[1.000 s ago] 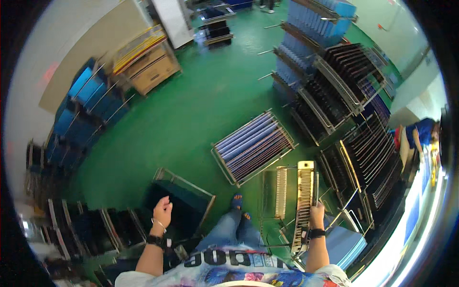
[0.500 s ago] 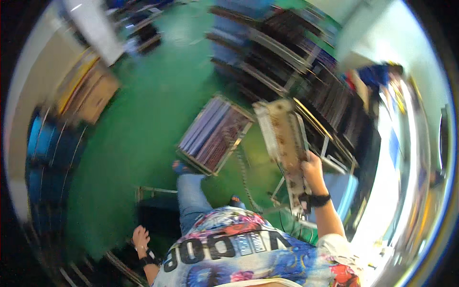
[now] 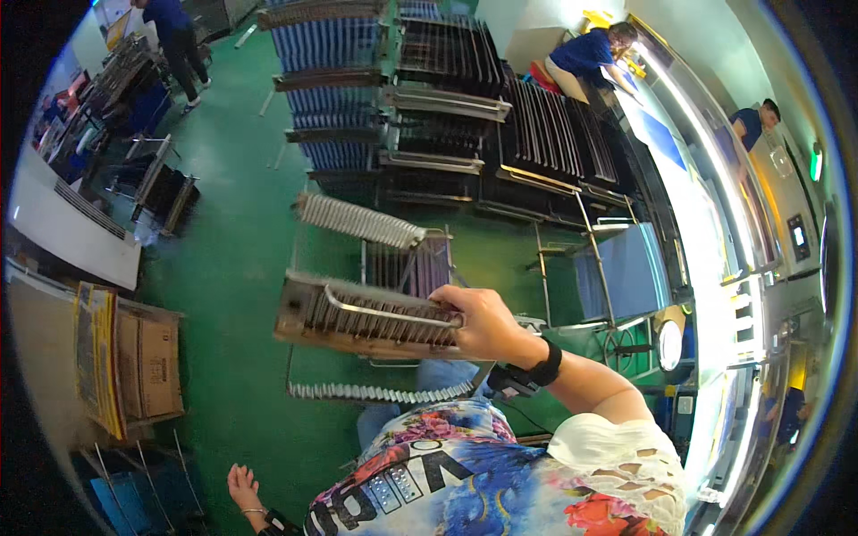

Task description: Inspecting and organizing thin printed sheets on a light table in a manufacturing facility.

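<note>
- Right hand (image 3: 487, 323): fingers closed round the rack (image 3: 371, 317), gripping its end.
- Rack: in that hand, well left of the bench (image 3: 693, 223).
- Left hand (image 3: 243, 487): loosely open, farther left of the bench.
- Blue sheets (image 3: 626, 268): just left of the bench.
- Co-worker (image 3: 581, 58): leaning over the bench.

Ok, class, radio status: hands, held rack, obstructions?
Right hand gripping slotted metal rack. Left hand empty, off to the side. Rack partly hides purplish panels.
</note>
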`<state>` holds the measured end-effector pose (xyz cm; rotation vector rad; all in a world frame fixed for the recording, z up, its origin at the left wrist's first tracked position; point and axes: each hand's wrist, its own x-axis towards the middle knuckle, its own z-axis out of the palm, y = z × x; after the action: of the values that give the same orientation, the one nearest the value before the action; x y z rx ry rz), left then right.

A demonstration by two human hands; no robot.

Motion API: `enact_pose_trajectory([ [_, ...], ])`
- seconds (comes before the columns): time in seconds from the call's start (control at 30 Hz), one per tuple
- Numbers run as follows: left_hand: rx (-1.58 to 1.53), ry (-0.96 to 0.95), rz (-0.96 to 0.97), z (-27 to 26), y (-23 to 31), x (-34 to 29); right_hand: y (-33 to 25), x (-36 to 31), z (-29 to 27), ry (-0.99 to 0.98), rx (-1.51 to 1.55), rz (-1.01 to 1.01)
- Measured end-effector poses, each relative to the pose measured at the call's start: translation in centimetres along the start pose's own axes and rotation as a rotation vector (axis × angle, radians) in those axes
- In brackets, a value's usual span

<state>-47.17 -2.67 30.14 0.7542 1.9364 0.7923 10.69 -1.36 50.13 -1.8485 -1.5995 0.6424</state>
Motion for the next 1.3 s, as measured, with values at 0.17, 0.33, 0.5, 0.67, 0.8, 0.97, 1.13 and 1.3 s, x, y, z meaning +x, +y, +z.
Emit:
enact_pose_trajectory([
  [0.17,0.044,0.08,0.045,-2.0,3.5,3.7,-4.1,5.6,6.6,-0.125,0.195,-0.138],
  [0.33,0.08,0.037,0.108,-4.9,1.4,8.6,-7.5,11.6,11.6,-0.203,0.205,-0.279],
  [0.5,0.025,0.222,0.123,-4.4,6.3,10.3,-9.3,18.7,15.8,-0.334,0.127,-0.289],
  [0.67,-0.048,0.192,0.196,-4.9,7.1,16.7,-10.3,27.7,20.7,-0.368,0.063,-0.33],
  [0.8,-0.231,0.109,-0.013,-3.8,3.9,23.7,-8.3,37.4,23.9,-0.438,-0.038,-0.228],
  [0.97,1.204,-0.329,0.271,-6.1,0.7,32.3,-7.3,47.8,25.4,-0.432,-0.002,-0.173],
  [1.13,0.624,-0.346,0.074,-5.0,5.2,38.3,-5.9,55.5,25.2,-0.23,0.207,-0.048],
  [1.3,0.051,-0.349,-0.102,-4.4,10.2,48.2,-7.1,64.3,25.7,-0.072,0.344,0.024],
])
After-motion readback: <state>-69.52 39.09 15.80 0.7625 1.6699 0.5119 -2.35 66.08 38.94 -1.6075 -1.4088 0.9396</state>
